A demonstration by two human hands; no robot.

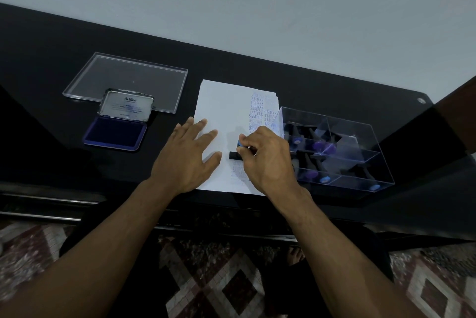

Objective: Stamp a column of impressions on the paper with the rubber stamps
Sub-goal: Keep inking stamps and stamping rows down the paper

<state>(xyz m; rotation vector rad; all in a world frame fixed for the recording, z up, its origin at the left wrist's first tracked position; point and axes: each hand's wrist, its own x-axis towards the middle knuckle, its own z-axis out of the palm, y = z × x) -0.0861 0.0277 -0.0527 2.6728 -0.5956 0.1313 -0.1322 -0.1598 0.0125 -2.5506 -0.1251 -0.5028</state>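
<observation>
Head view: we see the right grip [260, 155] pinching a rubber stamp [238, 151] by its blue-topped handle, the black base set on the paper [221, 111] beside a column of blue impressions [256, 111]. The left grip [192, 153] lies spread flat on the sheet's left part. An open ink pad [116, 132] sits left on the black counter [51, 60]; a clear box [334, 147] of stamps stands right.
</observation>
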